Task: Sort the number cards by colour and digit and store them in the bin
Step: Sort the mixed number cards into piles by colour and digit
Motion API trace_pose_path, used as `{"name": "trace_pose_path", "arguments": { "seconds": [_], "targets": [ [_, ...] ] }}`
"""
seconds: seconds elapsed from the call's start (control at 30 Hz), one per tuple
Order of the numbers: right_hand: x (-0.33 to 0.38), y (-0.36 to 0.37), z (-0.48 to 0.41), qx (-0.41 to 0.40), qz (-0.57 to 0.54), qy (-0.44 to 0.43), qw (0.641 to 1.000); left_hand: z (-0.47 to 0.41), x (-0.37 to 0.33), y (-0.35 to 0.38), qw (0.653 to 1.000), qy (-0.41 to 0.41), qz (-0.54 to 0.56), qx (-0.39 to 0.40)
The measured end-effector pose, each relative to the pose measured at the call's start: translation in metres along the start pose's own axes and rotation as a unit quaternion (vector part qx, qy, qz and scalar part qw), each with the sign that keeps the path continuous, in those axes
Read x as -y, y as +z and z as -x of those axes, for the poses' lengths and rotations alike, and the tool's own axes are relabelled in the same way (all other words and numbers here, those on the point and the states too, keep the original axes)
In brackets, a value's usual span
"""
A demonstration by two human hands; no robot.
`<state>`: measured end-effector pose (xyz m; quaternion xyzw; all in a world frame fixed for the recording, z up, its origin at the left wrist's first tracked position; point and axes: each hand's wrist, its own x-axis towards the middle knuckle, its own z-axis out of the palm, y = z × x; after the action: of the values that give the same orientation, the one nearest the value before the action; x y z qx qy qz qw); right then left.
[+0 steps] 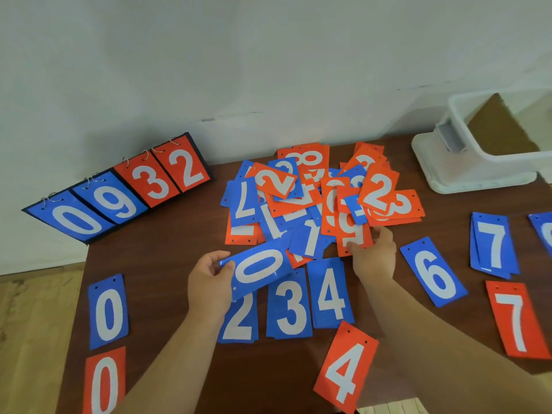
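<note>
A plain indoor room — bare white wall (pixel 268 55) across the top, dark wooden table (pixel 167 234), wood-look floor (pixel 35 324) lower left.

Bare forearms (pixel 167 348) (left hand (pixel 209 283), right hand (pixel 375 259))

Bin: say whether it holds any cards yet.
Seemingly empty: the bin shows only brown inside, no red or blue cards; its right side is cropped.
</note>
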<state>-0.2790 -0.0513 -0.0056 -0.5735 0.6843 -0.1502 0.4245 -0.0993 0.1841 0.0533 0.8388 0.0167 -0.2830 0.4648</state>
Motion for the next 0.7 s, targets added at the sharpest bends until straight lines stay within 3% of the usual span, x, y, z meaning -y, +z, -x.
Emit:
{"name": "trace_pose_path", "arguments": {
  "seconds": [0.13, 0.27, 0.33, 0.43, 0.5, 0.57, 0.63, 0.7],
  "targets": [
    [-0.006, -0.045, 0.014, 0.024, -0.004, -0.036, 0.999, 0.012, -0.015, 0.009, 0.998, 0.04, -0.005, 0.058],
    [0.002, -0.096, 0.025, 0.1, 0.069, -0.141, 0.983, 0.039, -0.045, 0.021, 0.979, 0.106, -0.046, 0.169],
    [0.023, -0.116, 0.029, 0.167, 0.107, -0.232, 0.952, 0.054, -0.06, 0.029, 0.955, 0.155, -0.085, 0.239],
    [0.07, -0.136, 0.047, 0.303, 0.179, -0.34, 0.872, 0.075, -0.087, 0.039, 0.902, 0.203, -0.166, 0.342],
    [0.09, -0.135, 0.062, 0.324, 0.166, -0.377, 0.852, 0.083, -0.102, 0.042, 0.863, 0.215, -0.228, 0.397],
    [0.096, -0.127, 0.077, 0.273, 0.088, -0.38, 0.879, 0.086, -0.104, 0.039, 0.856, 0.205, -0.244, 0.407],
    [0.089, -0.116, 0.091, 0.203, 0.021, -0.346, 0.916, 0.085, -0.096, 0.029, 0.887, 0.209, -0.226, 0.343],
    [0.077, -0.108, 0.1, 0.236, -0.003, -0.269, 0.934, 0.084, -0.081, 0.015, 0.929, 0.204, -0.168, 0.258]
  ]
}}
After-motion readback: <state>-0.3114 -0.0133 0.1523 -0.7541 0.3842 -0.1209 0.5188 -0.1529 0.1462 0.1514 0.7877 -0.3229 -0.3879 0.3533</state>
